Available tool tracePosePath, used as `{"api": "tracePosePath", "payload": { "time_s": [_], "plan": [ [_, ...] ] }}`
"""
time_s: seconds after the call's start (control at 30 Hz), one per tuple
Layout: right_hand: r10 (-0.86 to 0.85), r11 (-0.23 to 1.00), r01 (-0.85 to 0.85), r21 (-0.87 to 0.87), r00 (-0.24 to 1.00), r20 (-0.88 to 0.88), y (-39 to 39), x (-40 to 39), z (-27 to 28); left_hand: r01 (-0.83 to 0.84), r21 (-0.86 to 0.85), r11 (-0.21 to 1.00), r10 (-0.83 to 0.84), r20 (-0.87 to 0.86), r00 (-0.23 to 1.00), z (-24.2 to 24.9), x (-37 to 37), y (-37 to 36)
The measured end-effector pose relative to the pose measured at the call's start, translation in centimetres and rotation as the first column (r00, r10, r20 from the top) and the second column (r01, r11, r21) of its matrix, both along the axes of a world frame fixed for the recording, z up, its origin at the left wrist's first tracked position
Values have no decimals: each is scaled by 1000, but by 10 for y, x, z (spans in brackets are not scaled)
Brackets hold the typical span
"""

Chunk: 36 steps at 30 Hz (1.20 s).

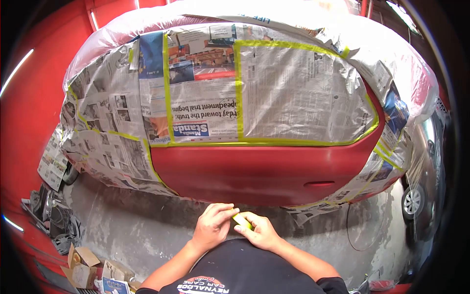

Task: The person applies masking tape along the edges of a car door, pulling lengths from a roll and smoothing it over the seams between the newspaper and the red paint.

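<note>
In front of my body, my right hand [258, 229] grips a roll of yellow-green masking tape [242, 221], seen edge-on, between thumb and fingers. My left hand [214, 225] is closed, its fingertips pinching at the upper left end of the tape; the exact contact is too small to make out. Beyond both hands stands a car with a matte red door panel [254, 171] and a recessed handle [319, 184]. Newspaper [303, 93] covers the window area and the neighbouring panels, bordered by strips of the same yellow tape [238, 93].
Clear plastic sheeting [112, 39] drapes over the car's top. At lower left, cardboard boxes [83, 267] and dark car parts [56, 220] lie on the stained concrete floor [127, 215]. Another car, its wheel [413, 202] showing, stands at right. A thin cable [348, 230] curves across the floor.
</note>
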State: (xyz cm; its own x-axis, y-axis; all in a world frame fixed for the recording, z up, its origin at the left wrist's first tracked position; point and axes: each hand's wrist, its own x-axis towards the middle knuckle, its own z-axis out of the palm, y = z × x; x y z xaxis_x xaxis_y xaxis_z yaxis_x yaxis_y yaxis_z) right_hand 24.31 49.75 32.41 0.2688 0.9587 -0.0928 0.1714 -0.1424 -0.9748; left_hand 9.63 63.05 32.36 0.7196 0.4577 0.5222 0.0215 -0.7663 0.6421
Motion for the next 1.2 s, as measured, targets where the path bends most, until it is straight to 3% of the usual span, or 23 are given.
{"api": "tracePosePath", "payload": {
  "time_s": [0.07, 0.1, 0.13, 0.27, 0.33, 0.57, 0.7, 0.8, 0.9, 1.03, 1.07, 1.1, 1.13, 1.2],
  "plan": [
    [45, 999, -45, 6, 999, 7, -2, 6, -9, 130, 87, 988, -121, -95, 988, 13, -5, 7],
    [33, 994, -32, 106, 999, -5, -3, 6, -15, 193, 101, 976, -179, -130, 975, 12, -9, 12],
    [76, 995, -79, 62, 996, 46, -4, 9, -13, 229, 102, 968, -215, -129, 968, 15, -11, 13],
    [232, 962, -239, 131, 970, 69, 3, 30, -5, 310, -13, 951, -310, -81, 947, 16, -8, 12],
    [304, 940, -305, 153, 952, 33, 7, 39, 0, 268, -116, 956, -279, -88, 956, 13, -3, 7],
    [323, 930, -297, 218, 942, -93, 6, 46, 8, 167, -123, 978, -165, 25, 986, 7, 21, -1],
    [330, 934, -306, 187, 937, -114, 3, 48, -2, 235, -52, 971, -239, -115, 964, -8, 15, 6],
    [320, 939, -301, 169, 942, -99, -2, 51, 0, 114, -237, 965, -107, 44, 993, 5, 24, -15],
    [317, 939, -298, 169, 943, -98, -2, 49, -11, 109, -148, 983, -116, -36, 993, -9, 18, -9],
    [74, 952, -163, 258, 944, 322, 0, 42, -12, 60, -150, 987, -60, 4, 998, -20, 19, -5],
    [-132, 911, -61, 407, 893, 430, 2, 37, -13, 49, -132, 990, -46, 25, 999, -29, 18, -2],
    [-272, 891, 17, 453, 820, 504, -1, 33, -8, 33, -175, 984, -18, 90, 996, -37, 20, -1],
    [-406, 858, 88, 507, 721, 562, -4, 29, 6, -27, -380, 924, 56, 65, 996, -36, 19, -5],
    [-416, 830, -8, 558, 658, 627, -10, 27, 11, -91, -530, 843, 161, 87, 983, -10, 29, -18]
  ]
}}
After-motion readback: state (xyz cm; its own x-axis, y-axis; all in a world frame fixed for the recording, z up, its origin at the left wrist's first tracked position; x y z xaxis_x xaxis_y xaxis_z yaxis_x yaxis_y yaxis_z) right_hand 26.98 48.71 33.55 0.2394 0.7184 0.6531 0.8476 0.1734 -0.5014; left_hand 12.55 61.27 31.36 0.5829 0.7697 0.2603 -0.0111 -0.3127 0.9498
